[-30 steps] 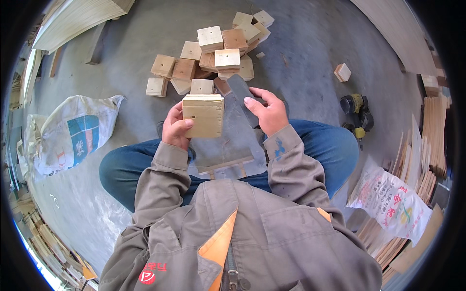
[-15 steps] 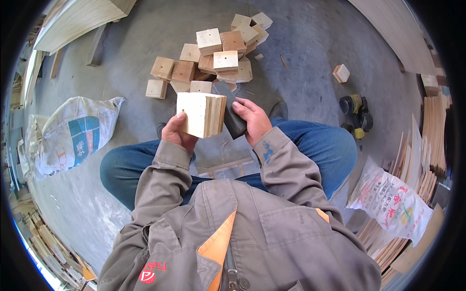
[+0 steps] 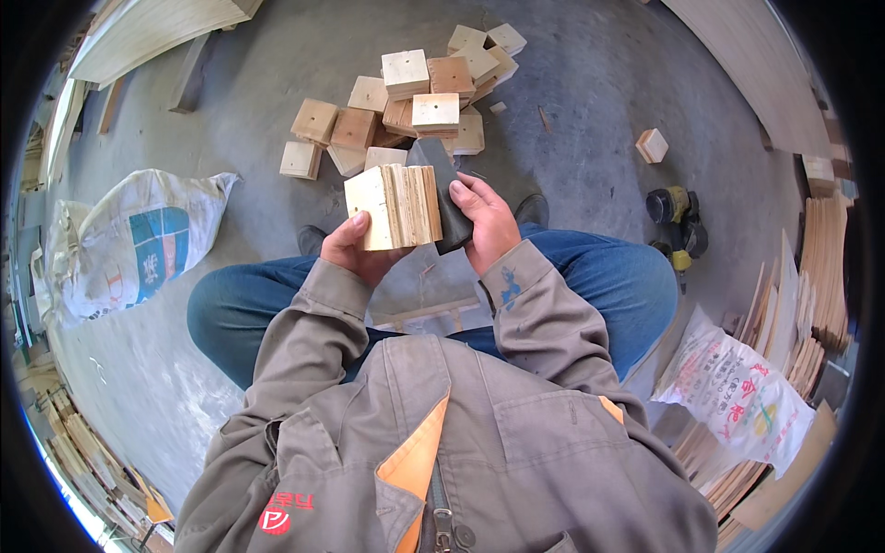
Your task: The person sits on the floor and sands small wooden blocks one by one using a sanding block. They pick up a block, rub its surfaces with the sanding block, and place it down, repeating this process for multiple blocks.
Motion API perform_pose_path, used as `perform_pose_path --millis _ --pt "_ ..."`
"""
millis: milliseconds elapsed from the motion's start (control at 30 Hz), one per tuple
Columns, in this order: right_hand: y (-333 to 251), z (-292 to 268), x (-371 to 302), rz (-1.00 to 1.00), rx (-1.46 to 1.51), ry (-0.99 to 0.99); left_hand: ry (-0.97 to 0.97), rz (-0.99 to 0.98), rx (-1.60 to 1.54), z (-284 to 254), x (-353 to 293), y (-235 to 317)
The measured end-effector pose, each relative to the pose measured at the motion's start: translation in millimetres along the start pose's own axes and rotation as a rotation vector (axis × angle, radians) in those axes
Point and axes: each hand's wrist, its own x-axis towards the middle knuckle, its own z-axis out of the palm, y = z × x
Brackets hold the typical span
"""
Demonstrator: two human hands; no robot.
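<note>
My left hand (image 3: 358, 251) is closed round the lower left of a squared plywood block (image 3: 410, 207), its thumb on the pale front face. The layered edges of the block face up and to the right. In my right hand (image 3: 489, 223) is a flat dark grey sanding block (image 3: 441, 189), gripped from its right side with the thumb on top. It lies against the right side of the plywood block. Just beyond my hands, a loose pile of similar wooden blocks (image 3: 406, 74) sits on the concrete floor, many with a small hole in the top.
One separate block (image 3: 652, 145) lies at the right, with a yellow and black cordless drill (image 3: 680, 226) nearer me. A white sack (image 3: 175, 244) lies at the left, another sack (image 3: 737, 392) on wood strips at the right. Wooden sheets (image 3: 820, 253) stand along the right edge.
The plywood block has turned in my left hand, so its layered edge shows more. The sanding block has come against it, where a gap showed before.
</note>
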Motion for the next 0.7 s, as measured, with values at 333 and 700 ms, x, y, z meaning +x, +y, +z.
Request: perform_pose_path --millis 333,700 --pt "1 8 -3 -0.07 -0.048 -0.035 0.217 0.001 -0.055 8 -5 3" --pt "31 -1 -36 -0.241 -0.408 -0.069 0.302 0.09 -0.133 3 3 -1"
